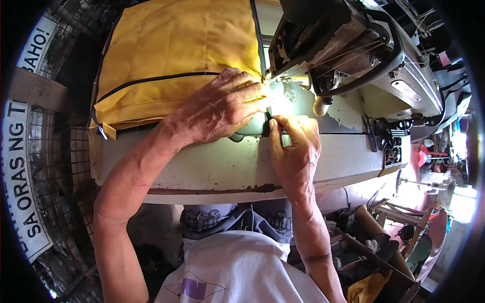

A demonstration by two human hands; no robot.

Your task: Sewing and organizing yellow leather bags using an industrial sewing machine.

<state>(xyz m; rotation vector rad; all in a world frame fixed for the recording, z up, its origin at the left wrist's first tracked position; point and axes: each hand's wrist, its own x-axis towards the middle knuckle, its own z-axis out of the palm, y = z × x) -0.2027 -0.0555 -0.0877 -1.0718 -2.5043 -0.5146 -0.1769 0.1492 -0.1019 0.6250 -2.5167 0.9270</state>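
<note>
Looks like soft, light yellow fabric (177,38), probably easy to wrinkle yet stiffer along the black piping (259,38); lies on the tabletop (212,169), left of the sewing machine (348,28). Best taken by the piped edge and kept flat. Rests left fingers (246,94) over the near-right corner, cannot tell through the glare whether gripping; seems to pinch a black strip (268,117) with right fingers (276,134).

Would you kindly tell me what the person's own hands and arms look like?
The left hand and right hand are ungloved, with no watch or bracelet visible. No sleeve covers the left forearm or right forearm. The white shirt bears a purple motif within a thin outline.
</note>
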